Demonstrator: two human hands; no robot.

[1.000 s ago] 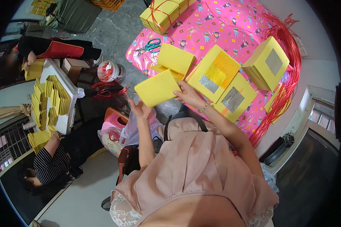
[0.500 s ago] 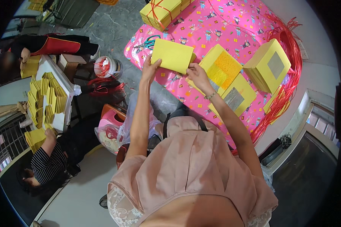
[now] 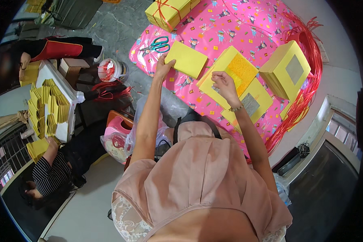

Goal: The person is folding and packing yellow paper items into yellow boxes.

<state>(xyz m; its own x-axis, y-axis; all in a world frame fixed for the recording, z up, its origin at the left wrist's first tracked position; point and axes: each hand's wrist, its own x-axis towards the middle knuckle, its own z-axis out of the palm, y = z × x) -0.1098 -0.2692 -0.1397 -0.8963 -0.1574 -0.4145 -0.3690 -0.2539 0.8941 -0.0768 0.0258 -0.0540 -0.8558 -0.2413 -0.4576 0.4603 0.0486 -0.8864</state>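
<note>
My left hand (image 3: 164, 67) grips the left edge of a yellow paper stack (image 3: 186, 59) lying on the pink patterned table cover, thumb on top. My right hand (image 3: 226, 85) hovers over or rests on a second yellow paper pile (image 3: 207, 85); its fingers are curled together, and whatever they may hold is too small to make out. Beside that hand, an orange-and-yellow patterned panel (image 3: 241, 72) covers part of the pile. Nearer me lies a yellow sheet with a grey rectangle (image 3: 262, 97). Teal-handled scissors (image 3: 160, 44) are just beyond my left hand.
A yellow stack tied with red string (image 3: 169, 14) sits at the far edge, a tall yellow stack (image 3: 276, 72) at the right. Red strands (image 3: 310, 80) hang along the right side. A white bucket (image 3: 111, 70) stands on the floor. Two people handle yellow paper at a white table (image 3: 64, 92).
My right hand has let go of the paper stack's right side and moved right, over the other pile. The stack now lies a little further right, still gripped by my left hand.
</note>
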